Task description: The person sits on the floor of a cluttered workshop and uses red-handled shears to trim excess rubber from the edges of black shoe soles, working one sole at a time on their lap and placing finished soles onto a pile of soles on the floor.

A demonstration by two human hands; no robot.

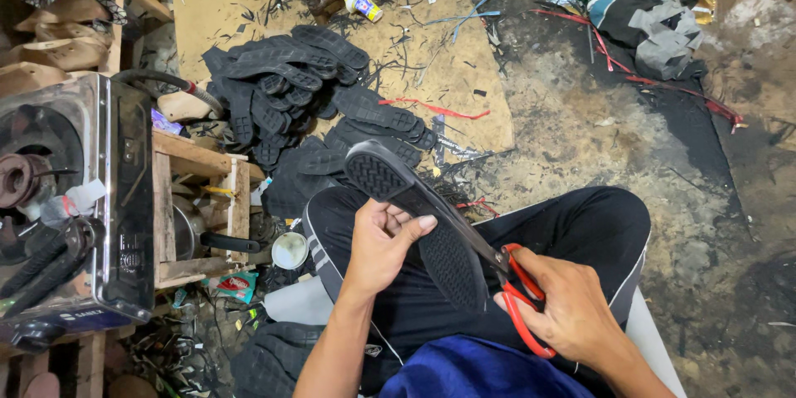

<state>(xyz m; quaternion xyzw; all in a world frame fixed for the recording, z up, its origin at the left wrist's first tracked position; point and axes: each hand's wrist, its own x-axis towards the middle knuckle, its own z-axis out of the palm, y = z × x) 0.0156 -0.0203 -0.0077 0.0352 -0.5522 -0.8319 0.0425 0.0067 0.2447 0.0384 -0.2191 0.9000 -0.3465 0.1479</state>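
Observation:
My left hand [383,242] grips a black rubber shoe sole [414,215] by its middle, tread side up, heel end pointing away from me. My right hand [568,307] holds red-handled scissors [518,290], fingers through the loops. The dark blades run along the sole's right edge, closed against the rubber. Both hands are above my lap in black trousers [580,232]. A pile of black soles [307,91] lies on the floor just beyond my knees.
A metal gas stove [75,199] sits on a wooden crate [195,215] at left, with a small white cup [289,250] beside it. Rubber scraps, red strips [435,108], a glue tin [362,4] and crumpled cloth [655,21] litter the dirty floor and cardboard sheet [448,58].

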